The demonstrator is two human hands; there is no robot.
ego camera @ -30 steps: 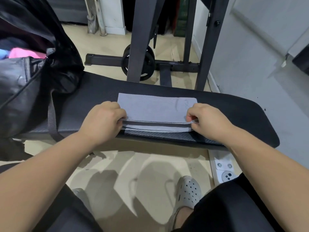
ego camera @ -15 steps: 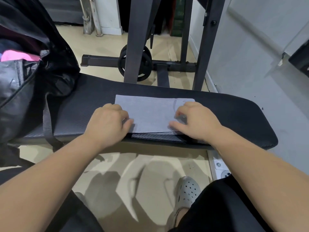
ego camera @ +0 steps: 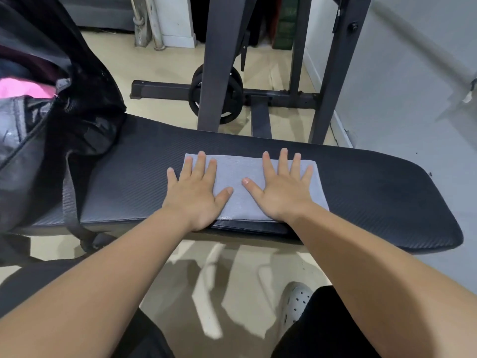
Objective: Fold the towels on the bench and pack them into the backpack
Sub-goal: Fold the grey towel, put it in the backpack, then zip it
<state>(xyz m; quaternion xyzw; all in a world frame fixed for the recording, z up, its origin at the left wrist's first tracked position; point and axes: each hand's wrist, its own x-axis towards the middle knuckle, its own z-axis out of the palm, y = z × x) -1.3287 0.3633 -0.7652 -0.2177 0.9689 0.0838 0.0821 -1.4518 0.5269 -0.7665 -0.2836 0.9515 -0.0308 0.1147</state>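
A folded towel [ego camera: 240, 187] lies mid-surface [ego camera: 374, 192], at the front edge. The left grip [ego camera: 196, 195] rests flat on its left end and the right grip [ego camera: 281, 192] on its right end, with the thumbs apart. The backpack [ego camera: 51, 130] sits on the surface's left end, with something inside it, perhaps cloth. Behind the surface stands a rack frame [ego camera: 219, 60] with a weight plate [ego camera: 235, 96] at its base.

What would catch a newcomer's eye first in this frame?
Two bare hands press flat, fingers spread, on a folded grey towel at the middle of the black bench: the left hand on its left half, the right hand on its right. At the bench's left end sits an open black backpack with something pink showing inside.
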